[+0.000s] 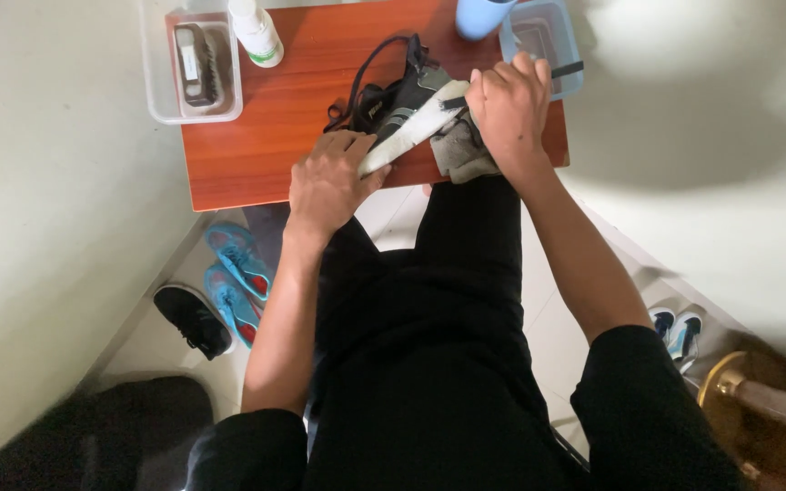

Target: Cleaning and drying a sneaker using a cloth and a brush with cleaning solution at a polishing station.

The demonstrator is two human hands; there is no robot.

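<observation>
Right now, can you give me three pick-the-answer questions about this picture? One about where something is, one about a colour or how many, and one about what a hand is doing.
1. Where is the brush?
A. in the clear tray at the table's left corner
B. on the floor
C. in the blue cup

2. What colour are the two shoes on the floor under the table?
A. red
B. bright blue
C. white

3. What is the right hand doing?
A. hanging free
B. lying flat on the table
C. gripping a dark stick-like tool against the sneaker

Answers:
1 A, the brush lies inside the clear tray.
2 B, both are bright blue, beside a black one.
3 C, its fingers are curled round the tool while the left hand holds the sneaker's pale sole.
</observation>
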